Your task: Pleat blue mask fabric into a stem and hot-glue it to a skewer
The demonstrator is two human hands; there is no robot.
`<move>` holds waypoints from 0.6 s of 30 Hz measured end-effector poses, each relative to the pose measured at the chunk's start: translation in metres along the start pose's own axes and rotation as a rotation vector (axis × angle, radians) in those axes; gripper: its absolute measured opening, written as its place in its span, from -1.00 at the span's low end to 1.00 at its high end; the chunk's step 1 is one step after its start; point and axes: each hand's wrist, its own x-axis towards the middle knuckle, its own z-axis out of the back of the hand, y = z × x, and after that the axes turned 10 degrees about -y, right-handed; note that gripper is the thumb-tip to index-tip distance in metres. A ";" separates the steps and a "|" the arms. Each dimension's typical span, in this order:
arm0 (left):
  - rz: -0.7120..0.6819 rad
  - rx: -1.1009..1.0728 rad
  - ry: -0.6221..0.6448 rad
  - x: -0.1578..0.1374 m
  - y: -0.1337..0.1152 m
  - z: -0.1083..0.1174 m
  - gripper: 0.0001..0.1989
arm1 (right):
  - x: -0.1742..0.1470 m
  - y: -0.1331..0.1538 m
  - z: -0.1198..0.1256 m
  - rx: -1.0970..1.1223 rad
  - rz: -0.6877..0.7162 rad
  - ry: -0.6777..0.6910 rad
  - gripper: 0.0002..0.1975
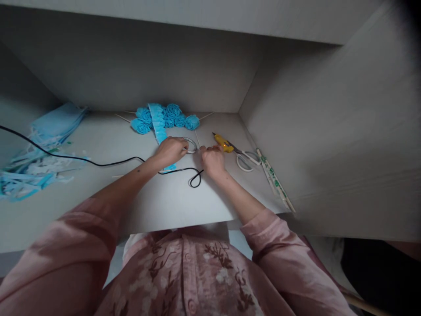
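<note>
My left hand [171, 151] is closed at the left edge of a pale grey ring [191, 143], perhaps a tape roll or a scissor handle; I cannot tell which. Beneath that hand runs a ruffled light-blue strip [158, 123], its lower end showing past the wrist. My right hand [213, 160] has its fingers curled around the near end of a thin wooden stick [197, 138], which points toward the blue crepe-like roses [173, 111]. Just beyond the right fingers lies a yellow glue gun [223, 142]. White-handled scissors [246, 160] rest to its right.
A black cable [98, 164] crosses the white shelf [184, 206] from the left and loops near my right hand. Flat blue sheets [59, 123] and a heap of scraps [29, 171] lie left. Green-marked sticks [274, 177] lean along the right wall. A panel [184, 17] overhangs above.
</note>
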 end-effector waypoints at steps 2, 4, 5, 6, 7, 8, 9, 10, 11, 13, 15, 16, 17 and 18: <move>0.003 0.009 0.019 0.000 0.000 0.001 -0.77 | 0.001 -0.005 0.004 0.004 -0.042 -0.003 -0.67; 0.010 0.019 0.041 0.000 -0.001 0.001 -0.76 | 0.000 -0.011 0.007 0.004 -0.085 -0.025 -0.67; 0.018 0.021 0.052 0.000 -0.003 0.000 -0.76 | 0.000 -0.013 0.008 0.002 -0.097 -0.037 -0.66; 0.025 0.016 0.066 0.000 -0.004 -0.001 -0.75 | -0.001 -0.016 0.008 -0.001 -0.100 -0.044 -0.66; 0.028 0.002 0.081 -0.001 -0.006 -0.003 -0.74 | -0.002 -0.017 0.008 -0.005 -0.097 -0.047 -0.66; 0.023 -0.020 0.094 -0.001 -0.008 -0.004 -0.72 | -0.003 -0.019 0.007 -0.008 -0.087 -0.048 -0.66; 0.014 -0.047 0.102 -0.002 -0.010 -0.005 -0.67 | -0.003 -0.020 0.006 -0.009 -0.075 -0.049 -0.67; 0.003 -0.073 0.100 -0.002 -0.011 -0.004 -0.60 | -0.004 -0.020 0.004 -0.009 -0.062 -0.051 -0.69; -0.005 -0.096 0.088 -0.003 -0.012 -0.003 -0.53 | -0.004 -0.020 0.003 -0.008 -0.049 -0.054 -0.70; 0.000 -0.128 0.027 -0.005 -0.011 0.006 -0.45 | -0.004 -0.019 0.000 -0.008 -0.024 -0.062 -0.71; 0.030 -0.162 -0.058 -0.008 -0.005 0.021 -0.47 | -0.003 -0.018 -0.001 -0.019 -0.007 -0.060 -0.70; 0.053 -0.180 -0.101 -0.010 -0.002 0.030 -0.49 | -0.002 -0.017 -0.001 -0.027 -0.006 -0.055 -0.69; 0.082 -0.195 -0.138 -0.013 0.002 0.039 -0.51 | -0.001 -0.016 -0.001 -0.035 -0.009 -0.053 -0.68; 0.117 -0.206 -0.168 -0.016 0.006 0.047 -0.54 | 0.000 -0.016 -0.002 -0.042 -0.016 -0.052 -0.67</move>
